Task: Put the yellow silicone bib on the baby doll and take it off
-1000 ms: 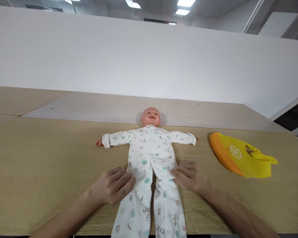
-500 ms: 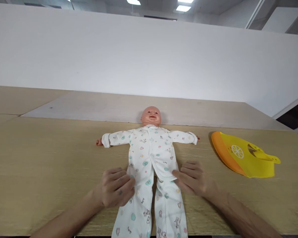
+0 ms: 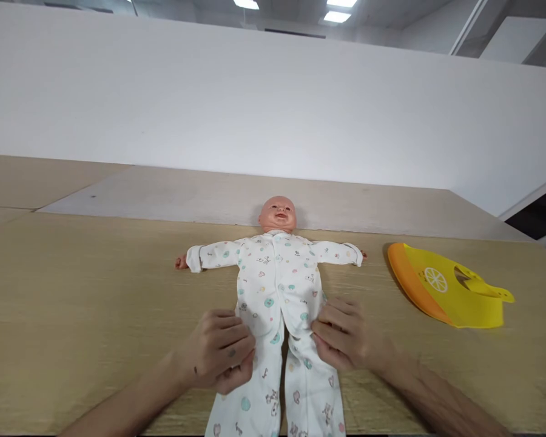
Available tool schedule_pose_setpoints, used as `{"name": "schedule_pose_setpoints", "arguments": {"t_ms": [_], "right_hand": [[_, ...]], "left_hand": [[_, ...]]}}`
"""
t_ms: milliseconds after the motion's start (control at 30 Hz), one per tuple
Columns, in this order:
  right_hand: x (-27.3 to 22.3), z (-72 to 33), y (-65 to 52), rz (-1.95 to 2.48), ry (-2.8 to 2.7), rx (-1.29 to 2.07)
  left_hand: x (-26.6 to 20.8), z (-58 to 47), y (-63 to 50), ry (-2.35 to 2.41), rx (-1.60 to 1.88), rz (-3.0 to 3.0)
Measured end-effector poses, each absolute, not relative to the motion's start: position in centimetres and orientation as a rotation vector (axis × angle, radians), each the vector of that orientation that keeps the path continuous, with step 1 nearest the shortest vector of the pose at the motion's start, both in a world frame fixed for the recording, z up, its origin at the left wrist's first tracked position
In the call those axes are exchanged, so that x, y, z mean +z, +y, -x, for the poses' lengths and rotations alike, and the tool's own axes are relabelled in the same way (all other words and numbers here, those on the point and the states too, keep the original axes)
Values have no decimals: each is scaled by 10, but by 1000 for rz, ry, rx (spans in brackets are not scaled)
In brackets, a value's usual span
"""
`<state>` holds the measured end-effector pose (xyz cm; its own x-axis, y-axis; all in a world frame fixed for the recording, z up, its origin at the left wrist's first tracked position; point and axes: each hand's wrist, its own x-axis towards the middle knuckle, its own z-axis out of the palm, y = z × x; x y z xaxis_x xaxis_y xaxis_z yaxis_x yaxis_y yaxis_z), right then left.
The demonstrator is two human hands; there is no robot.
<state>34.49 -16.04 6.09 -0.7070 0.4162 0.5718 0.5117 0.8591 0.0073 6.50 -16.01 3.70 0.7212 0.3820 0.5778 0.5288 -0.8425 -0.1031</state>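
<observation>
A bald baby doll (image 3: 277, 213) lies on its back with its arms stretched out to the sides. It wears a white printed shirt (image 3: 261, 285) with an overlapping front and matching trousers (image 3: 316, 388). My left hand (image 3: 227, 352) is closed at the doll's hip on the left, its fingers curled against the clothing. On the other hip my right hand (image 3: 341, 334) pinches the cloth where shirt and trousers meet. Whether each hand has the shirt hem or the waistband, I cannot tell, as my fingers cover it.
To the right lies a yellow bib (image 3: 468, 303) with an orange pocket and a citrus-slice print. The wooden table (image 3: 95, 315) ends at a white partition (image 3: 273, 103) behind the doll. The trouser legs run out of view at the near edge.
My left hand has shifted slightly right and downward over the hip. My right hand has moved a little left, onto the cloth at the waist. The doll and bib stay in place.
</observation>
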Motion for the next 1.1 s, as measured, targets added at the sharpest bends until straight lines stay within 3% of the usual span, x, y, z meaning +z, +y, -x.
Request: {"name": "schedule_pose_setpoints", "arguments": {"t_ms": [233,367,667,1100], "right_hand": [[49,-348,-153,656,-2317,-30],[35,-374,-123,1000,-2172,-144],[1,-404,-66,1474,-2229,-580],[18,-358,-17,1744,-2429,-337]], "left_hand": [[38,-60,-153,-702,-1025,2668],[37,-41,-122,-1003,-1166,2567],[14,-29,-63,-1478,-639,2224],[11,-59,-23,-1593,-422,2236]]}}
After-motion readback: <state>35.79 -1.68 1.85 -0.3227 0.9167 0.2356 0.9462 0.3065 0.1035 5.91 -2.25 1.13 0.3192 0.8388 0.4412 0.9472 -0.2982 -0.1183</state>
